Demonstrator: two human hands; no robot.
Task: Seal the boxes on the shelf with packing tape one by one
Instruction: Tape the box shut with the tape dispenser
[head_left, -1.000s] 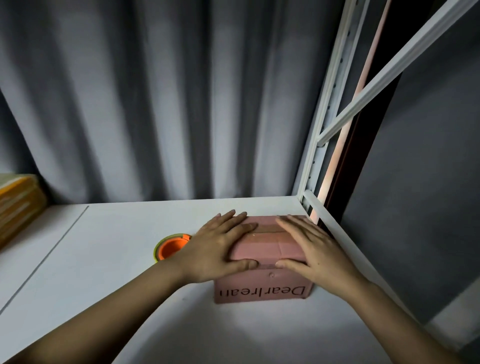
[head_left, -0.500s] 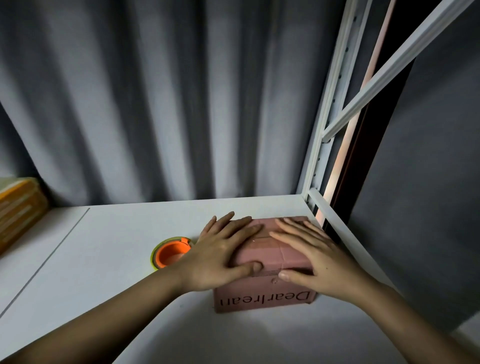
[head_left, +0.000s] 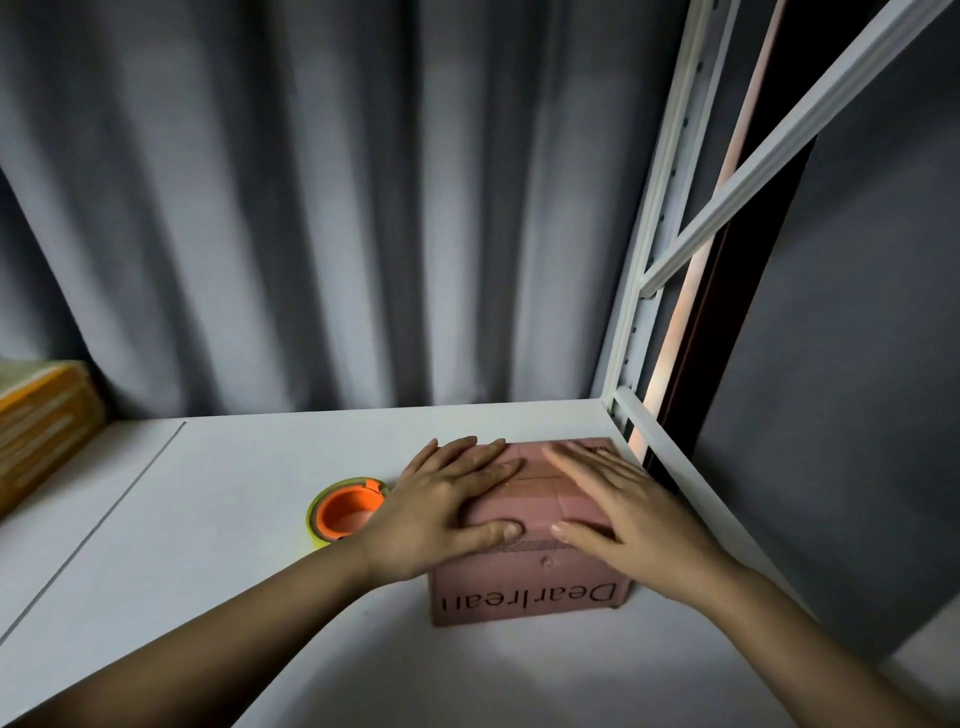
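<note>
Now both hands are flat on the pink box (head_left: 530, 597), which sits on the white shelf (head_left: 249, 467) close to its right edge, just beside the white metal upright (head_left: 631, 332) of the rack. The left hand (head_left: 441, 512) lies over the left part of the lid, fingers straight and spread, pointing away toward the grey curtain (head_left: 311, 208), with the thumb stretched along the near edge of the top. The right hand (head_left: 618, 512) mirrors it on the right part of the lid, fingers also straight and fanned out, thumb reaching in along the same near edge. The two thumbs point at each other with a small gap between their tips; neither hand curls around anything, both simply press down on the top. Between the hands a strip of the lid shows, with a seam line running across it; whether tape already covers that seam is hard to tell in this dim light. The front face of the box carries the word "Dearlrean", seen upside down from here. Just left of the box, partly hidden behind the left wrist, the tape roll (head_left: 345, 512) lies flat on the shelf, orange core inside a yellowish-green ring. Far over at the left edge sits a stack of yellow-brown packages (head_left: 36, 426), well apart from the box. A diagonal white brace (head_left: 779, 150) crosses the upper right.
</note>
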